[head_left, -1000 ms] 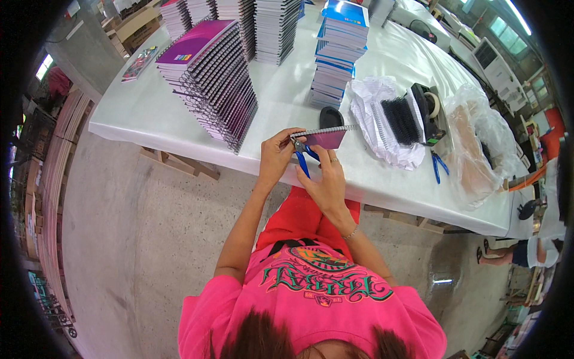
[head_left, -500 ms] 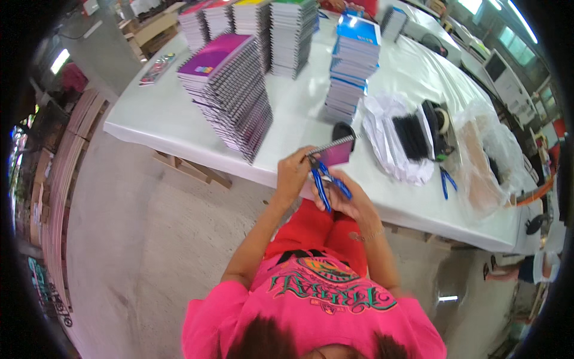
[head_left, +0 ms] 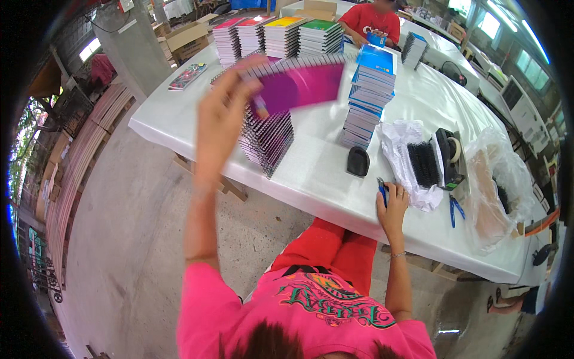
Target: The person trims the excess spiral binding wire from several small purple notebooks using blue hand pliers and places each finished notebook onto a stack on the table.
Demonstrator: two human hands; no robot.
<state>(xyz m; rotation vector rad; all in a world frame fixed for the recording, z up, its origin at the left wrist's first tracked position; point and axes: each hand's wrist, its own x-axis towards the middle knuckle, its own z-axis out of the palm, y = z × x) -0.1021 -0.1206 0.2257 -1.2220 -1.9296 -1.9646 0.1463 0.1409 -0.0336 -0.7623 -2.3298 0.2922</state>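
My left hand (head_left: 222, 107) is raised over the table's near left part, its fingers gripping a purple spiral notebook (head_left: 305, 87) by the bound edge. Below and behind it rises a stack of purple spiral notebooks (head_left: 268, 143), its top partly hidden by the held one. At the front edge my right hand (head_left: 392, 209) rests on the table, fingers curled over blue-handled pliers (head_left: 381, 188); most of the handles are covered. Just left of these lies a small black cup-shaped thing (head_left: 358, 161). A tall pile of blue notebooks (head_left: 366, 105) stands behind it.
Crumpled white paper (head_left: 397, 140) holds black binding coils (head_left: 423, 164), with a tape dispenser (head_left: 449, 157) alongside. Further right are a second pair of pliers (head_left: 455, 210) and a clear plastic bag (head_left: 505, 173). Notebook stacks (head_left: 282, 39) line the back; a person in red (head_left: 369, 24) sits beyond.
My left hand has lifted the purple notebook up and left, over the purple stack. My right hand has moved away from it, carrying the pliers down to the table on the right.
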